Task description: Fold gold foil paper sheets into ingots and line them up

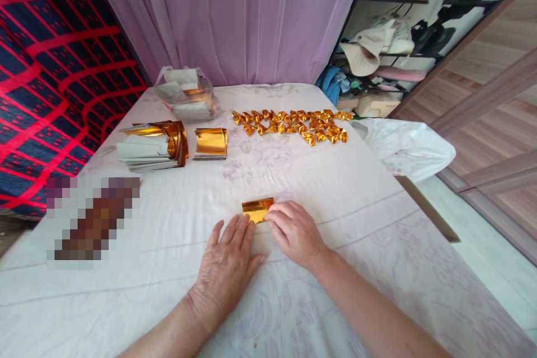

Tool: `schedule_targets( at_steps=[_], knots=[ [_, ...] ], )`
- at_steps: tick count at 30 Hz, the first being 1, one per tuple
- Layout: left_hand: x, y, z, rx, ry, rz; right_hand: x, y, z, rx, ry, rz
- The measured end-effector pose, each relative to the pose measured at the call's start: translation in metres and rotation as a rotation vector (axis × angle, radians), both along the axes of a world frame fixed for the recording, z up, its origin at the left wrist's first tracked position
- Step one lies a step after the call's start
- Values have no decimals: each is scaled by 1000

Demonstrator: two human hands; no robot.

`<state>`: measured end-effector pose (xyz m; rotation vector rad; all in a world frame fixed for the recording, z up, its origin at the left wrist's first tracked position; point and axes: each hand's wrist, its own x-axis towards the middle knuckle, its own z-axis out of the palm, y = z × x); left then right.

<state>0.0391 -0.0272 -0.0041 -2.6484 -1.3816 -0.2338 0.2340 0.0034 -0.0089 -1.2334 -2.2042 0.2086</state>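
Note:
A small gold foil paper lies on the cloth in front of me, looking folded into a rectangle. My left hand rests flat with fingers spread, its fingertips on the paper's lower left edge. My right hand pinches the paper's right end between thumb and fingers. Farther back sits a small stack of gold foil sheets. Left of it a larger bundle of foil papers curls, pale backs showing. Several folded gold foil pieces stand in rows at the back right.
A clear plastic bag of foil papers sits at the back left of the cloth-covered table. A blurred-out patch hides something at left. Beyond the right edge are a white plastic bag and a shelf holding a cap.

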Motion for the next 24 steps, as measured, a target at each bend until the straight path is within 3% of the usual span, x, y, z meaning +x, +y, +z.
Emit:
schedule_targets(
  at_steps=[7, 24],
  knots=[
    [-1, 0, -1, -5, 8, -7, -2, -4, 8, 8, -227, 46],
    [-10, 5, 7, -54, 9, -16, 19, 1, 15, -61, -271, 55]
  ],
)
